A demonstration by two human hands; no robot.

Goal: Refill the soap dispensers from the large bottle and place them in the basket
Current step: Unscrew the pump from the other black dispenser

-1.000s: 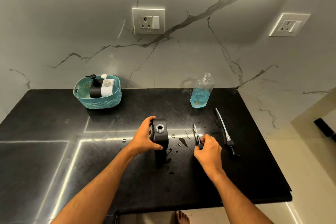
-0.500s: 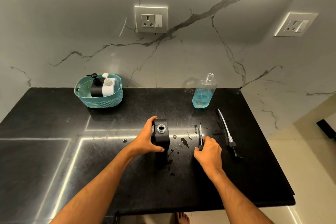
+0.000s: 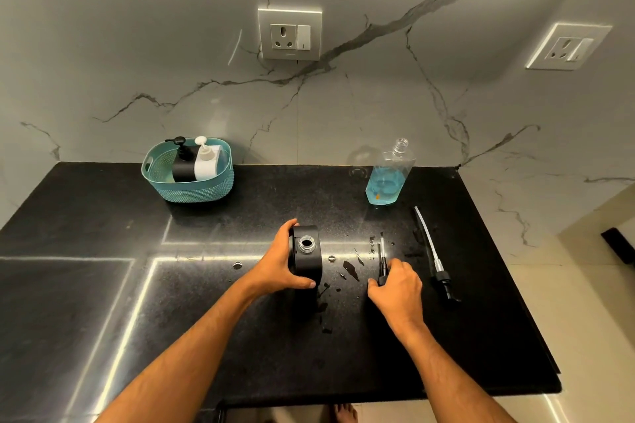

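A black square soap dispenser (image 3: 308,257) stands uncapped mid-counter, its round neck showing. My left hand (image 3: 280,263) grips its left side. My right hand (image 3: 395,287) closes on a small black pump (image 3: 382,259) lying on the counter, its short tube pointing away from me. The large clear bottle (image 3: 386,178) of blue soap stands uncapped at the back. A teal basket (image 3: 187,182) at the back left holds a black dispenser (image 3: 182,165) and a white dispenser (image 3: 206,165), both with pumps on.
A longer pump with a white tube (image 3: 433,252) lies right of my right hand. Drops of spilled liquid (image 3: 350,269) dot the black counter (image 3: 103,285) between the dispenser and the pump. The counter's right edge drops to the floor. A bare foot (image 3: 345,414) shows below the front edge.
My right hand has shifted slightly on the small pump, and the pump has turned straighter on the counter. My left hand stays on the black dispenser. The view has tilted a little.
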